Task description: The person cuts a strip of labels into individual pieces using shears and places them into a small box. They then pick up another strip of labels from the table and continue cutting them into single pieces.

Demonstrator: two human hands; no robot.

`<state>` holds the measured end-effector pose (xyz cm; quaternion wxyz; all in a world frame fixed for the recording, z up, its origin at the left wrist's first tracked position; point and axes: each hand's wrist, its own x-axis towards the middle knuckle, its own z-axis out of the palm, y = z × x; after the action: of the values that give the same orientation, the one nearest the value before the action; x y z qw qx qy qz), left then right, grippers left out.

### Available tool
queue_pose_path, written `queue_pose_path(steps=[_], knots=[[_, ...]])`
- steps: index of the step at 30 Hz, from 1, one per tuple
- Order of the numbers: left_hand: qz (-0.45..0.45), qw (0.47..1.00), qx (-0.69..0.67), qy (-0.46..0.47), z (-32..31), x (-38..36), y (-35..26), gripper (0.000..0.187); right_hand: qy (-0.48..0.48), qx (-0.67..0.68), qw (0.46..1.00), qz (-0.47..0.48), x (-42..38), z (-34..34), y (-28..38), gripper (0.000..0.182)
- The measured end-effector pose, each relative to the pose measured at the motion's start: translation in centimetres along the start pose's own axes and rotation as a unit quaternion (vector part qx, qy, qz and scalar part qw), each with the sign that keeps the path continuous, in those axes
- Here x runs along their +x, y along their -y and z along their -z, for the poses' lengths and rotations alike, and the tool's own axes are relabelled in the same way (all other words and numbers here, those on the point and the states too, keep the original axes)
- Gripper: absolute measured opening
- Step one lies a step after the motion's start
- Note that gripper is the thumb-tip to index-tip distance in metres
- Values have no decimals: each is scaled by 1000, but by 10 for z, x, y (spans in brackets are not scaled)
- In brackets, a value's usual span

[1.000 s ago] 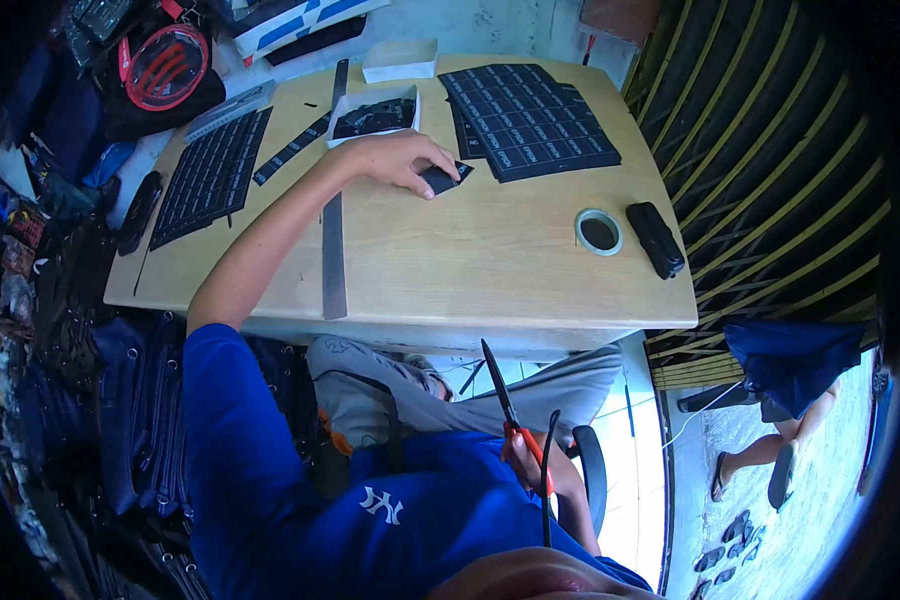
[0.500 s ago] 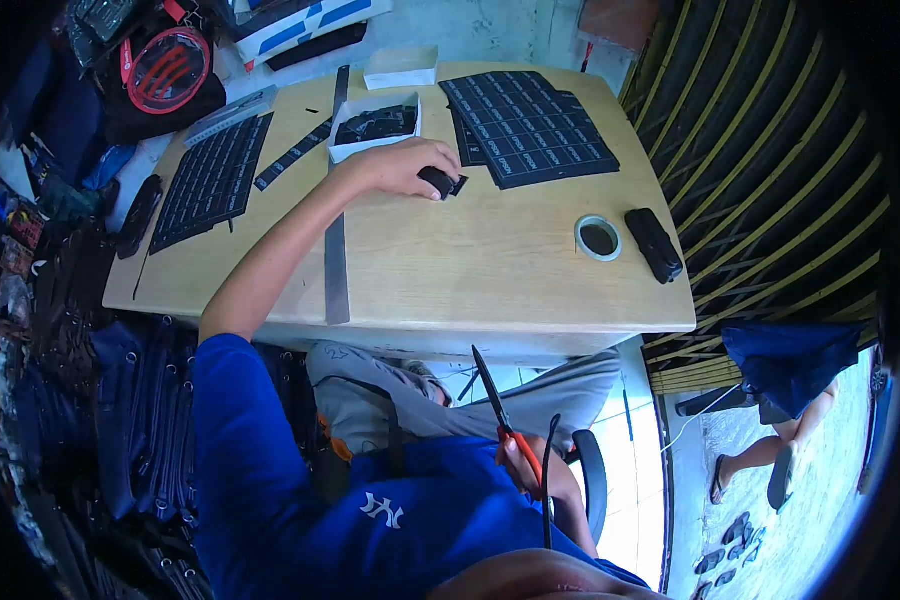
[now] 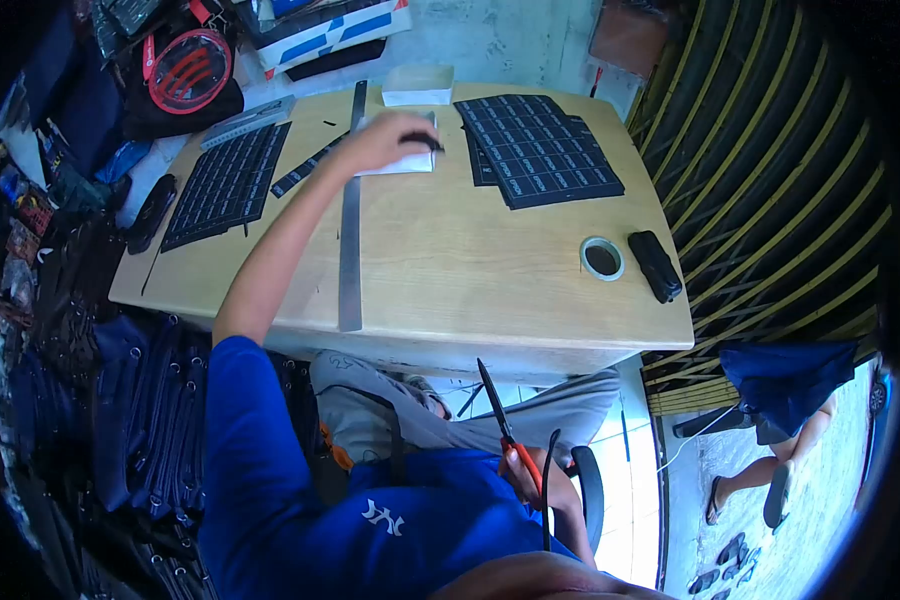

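My left hand [image 3: 388, 143] is closed around a small bunch of black labels [image 3: 423, 141], over the white open box [image 3: 398, 165]. Hand and wrist hide most of that box's inside. Low in front of my body, my right hand [image 3: 521, 474] grips a pair of scissors [image 3: 497, 408] by the red-orange handles, the blades pointing up and away from me. To the right of the left hand lies a stack of black printed label sheets [image 3: 550, 155]. A long metal ruler [image 3: 350, 255] runs across the tabletop under my left forearm.
More black label sheets [image 3: 228, 185] lie on the table's left, near a black case [image 3: 151, 213]. A second white box [image 3: 417, 92] stands at the back. A tape roll [image 3: 602, 259] and black pouch [image 3: 655, 266] sit at the right. A person's legs [image 3: 765, 475] show outside.
My left hand has lifted off the tabletop beside the sheets and moved back and left over the white box with the black labels. The right hand still holds the scissors.
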<state>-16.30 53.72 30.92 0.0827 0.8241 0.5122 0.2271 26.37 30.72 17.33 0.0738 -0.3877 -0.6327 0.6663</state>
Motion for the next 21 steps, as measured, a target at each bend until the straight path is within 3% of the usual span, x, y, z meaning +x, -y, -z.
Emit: queue_pose_path(steps=[5,7,8,9,11,14,21], knots=[[125,990,63,-7,17,-10,55,46,-7,3,1000,-2,0,-4,-3,55],[132,983,-25,-127,22,-25,80,57,-15,-6,1000,24,1,-5,-5,55],[210,964,9,-165,23,-36,84,57,-7,13,1000,9,1,-4,-4,56],[211,963,8,-166,21,-50,96,57,1,32,999,-7,0,-4,-3,57],[330,914,170,-163,10,-79,124,43,3,27,1000,-6,-1,-5,-3,57],[332,908,193,-169,1,-114,118,29,7,14,1000,14,4,-7,-6,58],[370,911,77,-164,10,-137,123,18,50,-38,998,29,17,-16,18,61]])
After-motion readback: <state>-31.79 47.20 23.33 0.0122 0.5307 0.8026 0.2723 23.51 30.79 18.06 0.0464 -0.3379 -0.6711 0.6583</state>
